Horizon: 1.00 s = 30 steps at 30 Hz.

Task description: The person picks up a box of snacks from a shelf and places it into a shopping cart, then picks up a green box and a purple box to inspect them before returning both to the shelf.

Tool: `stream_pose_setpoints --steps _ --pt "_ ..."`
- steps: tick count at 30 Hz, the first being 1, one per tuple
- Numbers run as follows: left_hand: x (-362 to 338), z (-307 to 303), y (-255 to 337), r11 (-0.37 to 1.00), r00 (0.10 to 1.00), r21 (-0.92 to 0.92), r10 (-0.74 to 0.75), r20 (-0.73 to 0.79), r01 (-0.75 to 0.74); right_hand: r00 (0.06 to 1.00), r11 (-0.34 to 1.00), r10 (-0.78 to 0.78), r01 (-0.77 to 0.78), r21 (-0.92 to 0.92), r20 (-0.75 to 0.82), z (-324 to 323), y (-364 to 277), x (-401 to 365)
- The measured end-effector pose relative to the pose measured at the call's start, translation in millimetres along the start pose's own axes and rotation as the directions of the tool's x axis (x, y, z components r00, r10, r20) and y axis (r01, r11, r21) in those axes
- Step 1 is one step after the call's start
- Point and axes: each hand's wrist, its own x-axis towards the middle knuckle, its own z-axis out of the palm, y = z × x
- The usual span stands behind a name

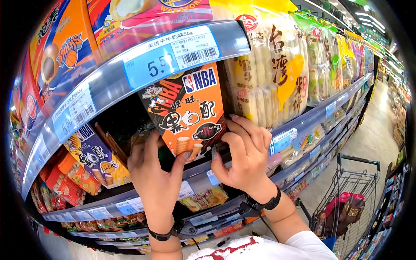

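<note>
An orange and black NBA snack box [190,108] stands upright on a shelf, under a blue price tag [171,51]. My left hand [158,169] is at its lower left corner, with the thumb on the front face and the fingers reaching along its left side. At the lower right my right hand [245,151] has its fingers bent against the side and its thumb near the bottom front edge. Both hands hold the box between them. A purple and yellow box [97,158] leans on the same shelf to the left.
Above is a curved shelf edge [108,73] with larger boxes on it. Clear bags of rice crackers [271,69] stand on the right. A shopping cart [346,199] holding bags is in the aisle at the lower right.
</note>
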Motion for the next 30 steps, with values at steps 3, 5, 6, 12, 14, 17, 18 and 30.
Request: stream_pose_setpoints --steps 3,5,6,12,14,17,18,30 --pt "1 -2 3 1.000 1.000 0.017 -0.017 0.024 0.017 1.000 1.000 -0.006 0.006 -0.002 -0.004 0 1 0" --pt "2 -4 5 1.000 0.998 0.003 -0.029 0.049 0.029 1.000 1.000 -0.005 0.006 -0.010 0.012 0 1 1" --pt "2 -4 5 0.999 0.999 -0.016 -0.030 0.046 0.030 1.000 1.000 -0.001 0.001 -0.016 0.014 1 1 1" --pt "-1 0 0 1.000 1.000 0.014 -0.009 0.009 0.009 1.000 1.000 0.013 -0.012 -0.029 0.025 1 1 1" --pt "-2 -3 2 1.000 0.999 0.008 -0.020 0.037 0.020 1.000 1.000 -0.002 0.002 -0.008 0.019 1 3 0" --pt "-1 -4 4 1.000 0.999 0.004 -0.010 0.033 0.010 1.000 1.000 -0.012 0.011 0.027 0.012 -1 6 -1" --pt "-1 -3 3 1.000 1.000 0.012 -0.010 0.026 0.010 1.000 0.999 -0.008 0.008 0.041 0.006 -1 6 -1" --pt "-2 2 2 0.998 0.999 0.061 0.008 -0.039 -0.006 0.999 0.996 -0.035 0.035 0.085 -0.003 -12 10 -1"
